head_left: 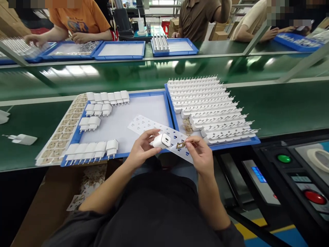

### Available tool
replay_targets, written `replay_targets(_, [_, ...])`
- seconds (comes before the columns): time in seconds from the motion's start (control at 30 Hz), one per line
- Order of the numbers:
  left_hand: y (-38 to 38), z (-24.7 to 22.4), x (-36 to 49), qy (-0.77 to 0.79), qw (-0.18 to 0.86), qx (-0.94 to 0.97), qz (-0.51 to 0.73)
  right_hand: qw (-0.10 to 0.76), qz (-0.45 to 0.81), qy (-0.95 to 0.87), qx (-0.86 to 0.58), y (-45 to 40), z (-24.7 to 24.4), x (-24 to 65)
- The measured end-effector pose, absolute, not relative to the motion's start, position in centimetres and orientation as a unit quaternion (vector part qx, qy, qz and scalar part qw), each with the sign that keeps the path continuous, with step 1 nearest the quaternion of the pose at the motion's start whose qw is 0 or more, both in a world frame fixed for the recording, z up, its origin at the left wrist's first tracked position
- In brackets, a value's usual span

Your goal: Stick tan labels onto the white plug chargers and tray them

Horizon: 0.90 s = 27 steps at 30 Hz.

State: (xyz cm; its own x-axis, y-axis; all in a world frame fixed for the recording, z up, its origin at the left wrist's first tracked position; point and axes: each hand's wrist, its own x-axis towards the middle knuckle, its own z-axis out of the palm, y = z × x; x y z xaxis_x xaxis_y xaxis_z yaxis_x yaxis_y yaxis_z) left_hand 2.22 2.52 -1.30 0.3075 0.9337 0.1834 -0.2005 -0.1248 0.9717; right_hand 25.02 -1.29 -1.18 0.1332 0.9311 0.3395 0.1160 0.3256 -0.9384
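White charger (161, 141), rounded, dark-slotted, sits in the left fingers (153, 151); right fingers (192, 140) pinch a brown piece (180, 145).

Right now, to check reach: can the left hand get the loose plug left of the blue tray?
Probably not: the left hand holds a charger, and the blue tray separates it from the plug.

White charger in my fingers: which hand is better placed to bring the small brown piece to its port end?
Probably your right hand: it pinches the small brown piece close to the white charger. Your left hand is occupied holding the charger, ports facing right.
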Motion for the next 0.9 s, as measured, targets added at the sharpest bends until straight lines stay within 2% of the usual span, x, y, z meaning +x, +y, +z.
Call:
replay_targets(0.27, [1.4, -2.0, 1.8, 0.341, 0.532, 0.628, 0.455, 0.544, 0.461, -0.581, -0.393, -2.2, 0.8, 21.2])
replay_targets(0.4, [1.6, -1.6, 1.4, 0.328, 0.459, 0.712, 0.418, 0.541, 0.504, -0.558, -0.376, -2.1, 0.4, 20.8])
replay_targets(0.53, [1.6, -1.9, 1.3, 0.345, 0.393, 0.734, 0.434, 0.526, 0.554, -0.534, -0.362, -2.2, -0.2, 21.0])
replay_targets(0.63, [1.3, -2.0, 1.2, 0.357, 0.374, 0.729, 0.449, 0.543, 0.537, -0.516, -0.388, -2.0, -0.5, 21.4])
replay_targets(0.77, [0.9, -1.9, 1.2, 0.319, 0.352, 0.749, 0.462, 0.583, 0.453, -0.503, -0.450, -1.5, -0.3, 21.5])
replay_targets(0.9, [0.8, -1.5, 1.4, 0.310, 0.339, 0.760, 0.460, 0.574, 0.426, -0.518, -0.469, -1.3, 0.2, 21.0])
